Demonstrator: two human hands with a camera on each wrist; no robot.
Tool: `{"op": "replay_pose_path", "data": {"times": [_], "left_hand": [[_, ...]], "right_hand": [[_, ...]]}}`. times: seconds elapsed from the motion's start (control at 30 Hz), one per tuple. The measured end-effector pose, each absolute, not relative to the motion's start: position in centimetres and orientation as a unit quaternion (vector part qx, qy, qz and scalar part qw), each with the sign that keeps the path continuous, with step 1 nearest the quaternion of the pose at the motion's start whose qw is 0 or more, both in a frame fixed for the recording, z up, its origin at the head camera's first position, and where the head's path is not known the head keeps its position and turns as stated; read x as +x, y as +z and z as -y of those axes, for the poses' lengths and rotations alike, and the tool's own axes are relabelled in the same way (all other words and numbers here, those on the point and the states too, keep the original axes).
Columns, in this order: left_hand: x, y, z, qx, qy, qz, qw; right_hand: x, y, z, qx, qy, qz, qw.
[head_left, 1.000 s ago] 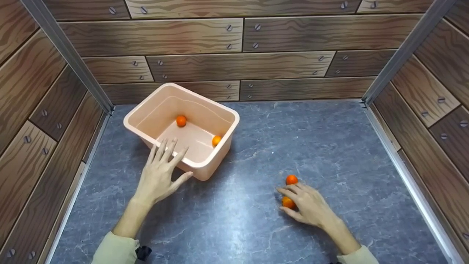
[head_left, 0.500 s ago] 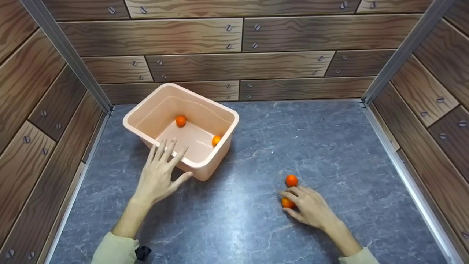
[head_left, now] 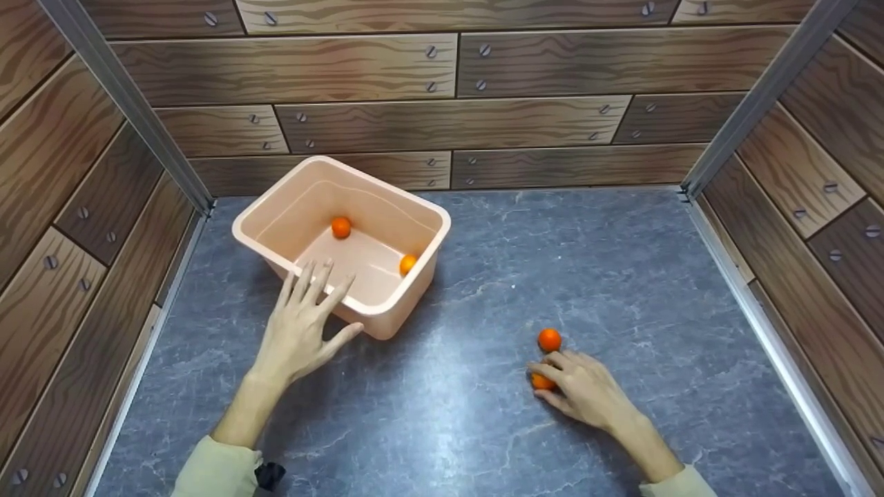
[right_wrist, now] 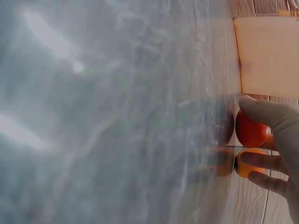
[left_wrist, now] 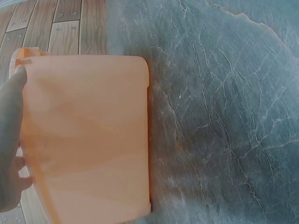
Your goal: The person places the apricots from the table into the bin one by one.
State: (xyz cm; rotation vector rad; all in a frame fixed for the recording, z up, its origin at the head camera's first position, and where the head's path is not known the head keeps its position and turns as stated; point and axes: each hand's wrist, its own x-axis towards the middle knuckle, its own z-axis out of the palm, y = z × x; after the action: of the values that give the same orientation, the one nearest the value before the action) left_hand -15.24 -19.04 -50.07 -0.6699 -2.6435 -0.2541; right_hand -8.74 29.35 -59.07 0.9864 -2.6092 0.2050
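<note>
Hands first: the left hand point(head_left: 304, 324) rests spread against the peach tub point(head_left: 276, 257), which could skid, while the right hand point(head_left: 587, 393) curls round a small orange point(head_left: 541, 382) that could roll into its neighbour point(head_left: 550, 339) on the slick grey marbled bench point(head_left: 621, 276), walled by wood-print panels point(head_left: 449, 124).

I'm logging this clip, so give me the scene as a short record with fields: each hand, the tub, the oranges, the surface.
left hand: left hand lies with straight fingers on the near rim of the peach tub
right hand: right hand curls its grip round the near orange on the countertop
tub contents: far orange in tub; orange by tub wall
loose fruit: free orange, just beyond the right fingers
surface: grey marbled countertop, wood-pattern walls around
</note>
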Motion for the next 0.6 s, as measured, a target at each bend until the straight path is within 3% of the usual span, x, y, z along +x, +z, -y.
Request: {"op": "replay_pose_path", "data": {"times": [0.6], "left_hand": [[-15.3, -50.0, 19.0, -0.245, -0.095, 0.942, 0.207]], "right_hand": [[-10.5, -57.8, -27.5, 0.375, 0.093, 0.898, 0.212]]}}
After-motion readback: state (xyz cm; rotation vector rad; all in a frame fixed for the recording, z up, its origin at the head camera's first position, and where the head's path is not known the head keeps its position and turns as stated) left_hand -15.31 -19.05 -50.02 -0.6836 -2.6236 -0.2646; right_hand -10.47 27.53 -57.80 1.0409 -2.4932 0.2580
